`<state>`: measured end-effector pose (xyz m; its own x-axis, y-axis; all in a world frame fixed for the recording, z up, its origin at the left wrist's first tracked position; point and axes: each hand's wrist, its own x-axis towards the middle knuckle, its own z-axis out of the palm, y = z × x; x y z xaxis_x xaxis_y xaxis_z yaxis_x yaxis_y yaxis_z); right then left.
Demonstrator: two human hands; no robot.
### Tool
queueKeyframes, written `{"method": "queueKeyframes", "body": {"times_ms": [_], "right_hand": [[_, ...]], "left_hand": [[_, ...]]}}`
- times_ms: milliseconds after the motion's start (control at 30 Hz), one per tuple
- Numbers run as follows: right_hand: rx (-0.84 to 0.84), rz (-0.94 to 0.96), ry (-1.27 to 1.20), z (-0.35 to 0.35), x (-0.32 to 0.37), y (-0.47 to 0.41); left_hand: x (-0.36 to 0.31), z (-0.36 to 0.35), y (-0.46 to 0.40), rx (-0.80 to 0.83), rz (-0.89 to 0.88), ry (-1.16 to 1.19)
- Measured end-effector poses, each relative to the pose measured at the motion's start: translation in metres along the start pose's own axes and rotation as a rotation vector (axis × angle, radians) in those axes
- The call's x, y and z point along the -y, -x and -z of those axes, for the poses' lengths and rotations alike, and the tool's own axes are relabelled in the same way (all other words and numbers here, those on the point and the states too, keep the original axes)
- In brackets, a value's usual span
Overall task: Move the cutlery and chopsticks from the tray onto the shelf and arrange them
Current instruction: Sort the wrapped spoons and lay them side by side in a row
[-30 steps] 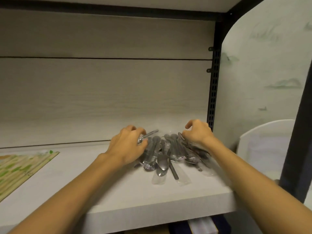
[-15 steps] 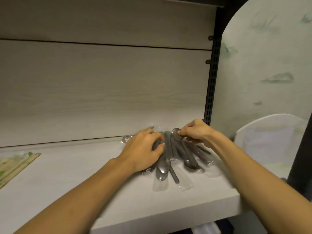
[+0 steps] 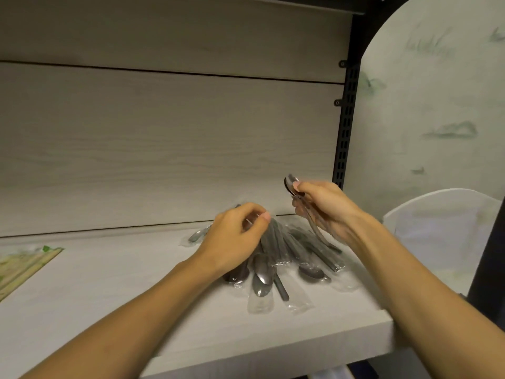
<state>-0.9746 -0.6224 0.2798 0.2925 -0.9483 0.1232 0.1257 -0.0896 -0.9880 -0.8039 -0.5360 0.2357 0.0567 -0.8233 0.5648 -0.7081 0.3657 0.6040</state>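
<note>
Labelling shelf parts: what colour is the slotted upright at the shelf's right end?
Black, a slotted upright with rows of small holes; the only view, the head camera, shows it.

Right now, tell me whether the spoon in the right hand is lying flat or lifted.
Lifted. The right hand grips the spoon bowl-up, above the wrapped cutlery pile on the shelf.

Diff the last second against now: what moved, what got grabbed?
The right hand has lifted off the pile of plastic-wrapped steel spoons, raising a wrapped metal spoon, bowl up, gripped in its fingers. The left hand has shifted right onto the pile's left side, fingers curled; what it pinches is unclear. The pile stays on the pale wooden shelf, and the green-printed chopstick packets stay at its left end.
</note>
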Motion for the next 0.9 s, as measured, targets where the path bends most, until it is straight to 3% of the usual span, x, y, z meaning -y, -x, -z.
{"method": "queueKeyframes", "body": {"times_ms": [233, 400, 600, 800, 900], "right_hand": [[0.065, 0.067, 0.031, -0.017, -0.007, 0.009], [-0.038, 0.142, 0.155, -0.018, -0.008, 0.008], [-0.014, 0.134, 0.145, -0.021, -0.011, 0.008], [-0.054, 0.11, 0.076, -0.025, -0.014, 0.01], [-0.042, 0.094, 0.036, -0.027, -0.014, 0.012]], "left_hand": [[-0.015, 0.0, 0.005, 0.21, 0.163, 0.424], [-0.019, 0.005, -0.001, 0.138, 0.293, 0.611], [-0.013, 0.013, -0.001, 0.072, 0.343, 0.494], [-0.017, 0.008, 0.002, 0.137, 0.349, 0.551], [-0.019, 0.01, 0.006, 0.203, 0.312, 0.466]]}}
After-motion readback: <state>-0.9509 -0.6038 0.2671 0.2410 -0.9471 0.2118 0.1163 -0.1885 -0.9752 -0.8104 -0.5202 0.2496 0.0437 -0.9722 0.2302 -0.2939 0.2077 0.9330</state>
